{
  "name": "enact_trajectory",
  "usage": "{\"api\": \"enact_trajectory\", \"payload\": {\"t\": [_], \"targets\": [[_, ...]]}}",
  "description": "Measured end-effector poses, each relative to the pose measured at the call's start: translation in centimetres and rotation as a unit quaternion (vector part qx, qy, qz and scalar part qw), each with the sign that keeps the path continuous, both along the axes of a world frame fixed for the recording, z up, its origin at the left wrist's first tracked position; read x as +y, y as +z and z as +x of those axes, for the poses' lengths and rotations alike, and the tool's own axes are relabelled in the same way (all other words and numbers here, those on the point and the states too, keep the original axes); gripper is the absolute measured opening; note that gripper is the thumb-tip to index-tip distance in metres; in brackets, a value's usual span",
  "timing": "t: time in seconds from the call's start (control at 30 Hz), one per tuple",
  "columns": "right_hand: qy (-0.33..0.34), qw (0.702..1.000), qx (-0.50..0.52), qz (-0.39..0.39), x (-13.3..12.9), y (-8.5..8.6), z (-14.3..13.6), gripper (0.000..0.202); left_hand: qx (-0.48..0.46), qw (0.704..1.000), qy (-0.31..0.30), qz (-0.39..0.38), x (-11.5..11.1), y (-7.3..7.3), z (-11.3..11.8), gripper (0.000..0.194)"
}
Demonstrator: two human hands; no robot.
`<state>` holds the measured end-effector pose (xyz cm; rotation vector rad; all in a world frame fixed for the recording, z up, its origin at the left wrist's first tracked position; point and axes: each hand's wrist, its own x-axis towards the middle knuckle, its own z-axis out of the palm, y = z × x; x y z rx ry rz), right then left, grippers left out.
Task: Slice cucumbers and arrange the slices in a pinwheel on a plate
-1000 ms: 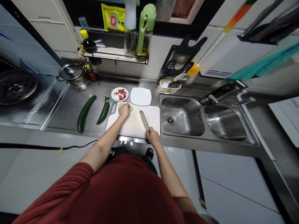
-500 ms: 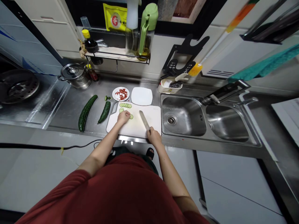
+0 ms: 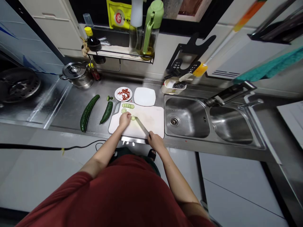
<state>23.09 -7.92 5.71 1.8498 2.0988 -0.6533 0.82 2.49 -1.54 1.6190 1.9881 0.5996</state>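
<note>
My left hand (image 3: 124, 120) is closed on the white cutting board (image 3: 151, 113), its fingertips pinching the edge of a cucumber slice (image 3: 133, 118). In my right hand (image 3: 155, 140) is the handle of a kitchen knife (image 3: 142, 127). The blade slants up to the left over the board, its tip at the slice; contact is hard to make out. A row of cucumber slices (image 3: 128, 106) lies along the board's upper left, with more slices (image 3: 123, 110) just below. Left of the board rest a cut cucumber (image 3: 106, 112) and a longer whole one (image 3: 89, 113).
Behind the board stand a white plate of chopped red pieces (image 3: 123, 94) and a white square plate (image 3: 144, 96). Small green end pieces (image 3: 109, 98) lie nearby. A double sink (image 3: 187, 116) borders the board on the right; a lidded steel pot (image 3: 77, 75) stands back left.
The knife has swung left, bringing its tip from the open board to the cucumber slice by my left fingers. My left hand stays nearly in place.
</note>
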Motion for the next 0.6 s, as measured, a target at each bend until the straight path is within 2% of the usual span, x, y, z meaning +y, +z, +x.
{"api": "enact_trajectory", "payload": {"t": [0.3, 0.6], "targets": [[0.009, 0.999, -0.017, -0.029, -0.03, 0.53, -0.40, 0.027, 0.023, 1.000, 0.002, -0.019, 0.23, -0.16, -0.02, 0.020], [0.005, 0.999, -0.013, -0.037, 0.16, 0.36, -0.81, 0.026, 0.020, 0.999, 0.007, -0.025, 0.28, 0.17, 0.01, 0.021]]}}
